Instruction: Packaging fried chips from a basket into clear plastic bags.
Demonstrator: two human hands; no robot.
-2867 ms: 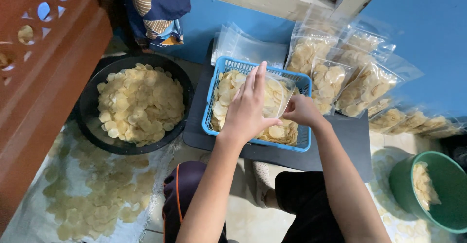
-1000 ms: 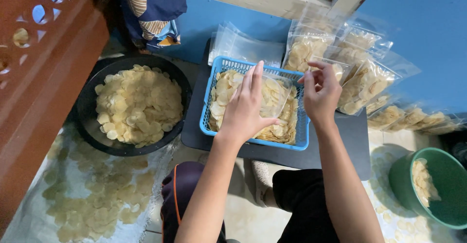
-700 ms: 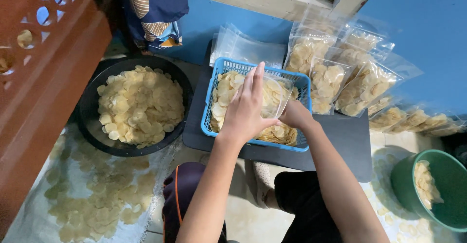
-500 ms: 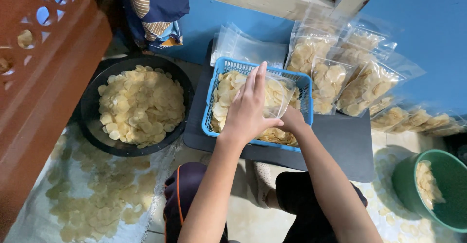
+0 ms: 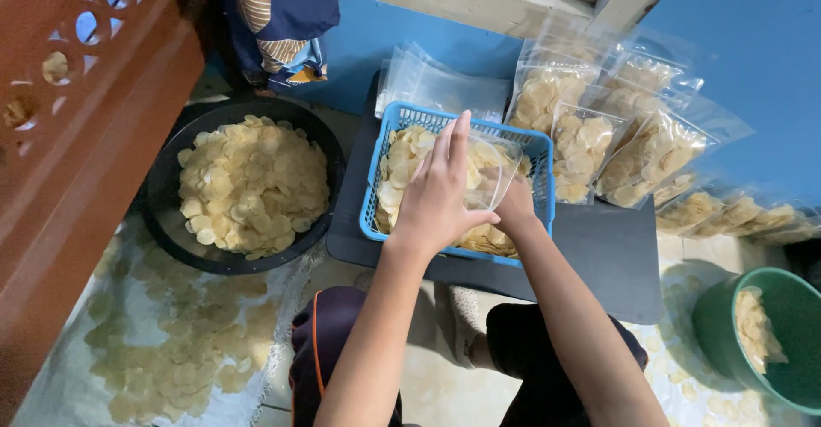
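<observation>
My left hand (image 5: 440,188) holds a clear plastic bag (image 5: 489,169) upright and open over a blue plastic basket (image 5: 541,149) of pale round chips. My right hand (image 5: 516,206) is down in the basket beside the bag, partly hidden behind my left hand; its fingers are closed around chips, though the grip itself is hard to see. The basket sits on a dark flat board (image 5: 599,252).
A black basin (image 5: 158,196) of chips stands at the left, with loose chips on a white cloth (image 5: 162,341) below it. Filled clear bags (image 5: 590,128) lean on the blue wall, empty bags (image 5: 436,81) behind the basket. A green bucket (image 5: 727,307) is at right.
My right hand rose above the bag's mouth a second ago, then dropped back into the basket beside the bag. My left hand has kept the bag in place.
</observation>
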